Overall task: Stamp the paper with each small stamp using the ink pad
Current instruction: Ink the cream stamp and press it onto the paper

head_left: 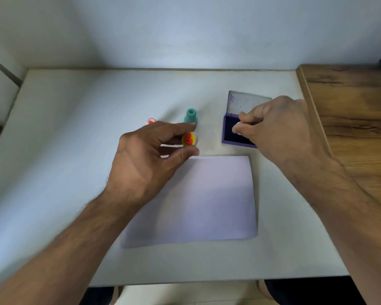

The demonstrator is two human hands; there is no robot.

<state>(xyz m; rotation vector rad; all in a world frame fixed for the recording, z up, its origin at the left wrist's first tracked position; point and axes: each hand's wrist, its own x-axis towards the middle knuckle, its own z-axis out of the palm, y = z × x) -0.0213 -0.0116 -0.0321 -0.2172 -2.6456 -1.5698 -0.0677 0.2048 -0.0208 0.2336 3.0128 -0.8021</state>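
Note:
A blank sheet of paper (207, 199) lies on the white table in front of me. Beyond its far right corner sits a purple ink pad (228, 130) with its lid open behind it. My right hand (277, 130) pinches a small white stamp (238, 125) down onto the dark pad. My left hand (154, 155) holds a round cap with an orange and yellow heart face (189, 139) between thumb and forefinger, just above the paper's far left corner. A teal stamp (191, 116) stands upright behind that hand. A small pink stamp (151, 121) sits further left.
A wooden board (350, 111) lies along the table's right side, close to the ink pad. The wall runs along the table's far edge. The table's near edge (207, 281) lies below the paper, with my knees under it.

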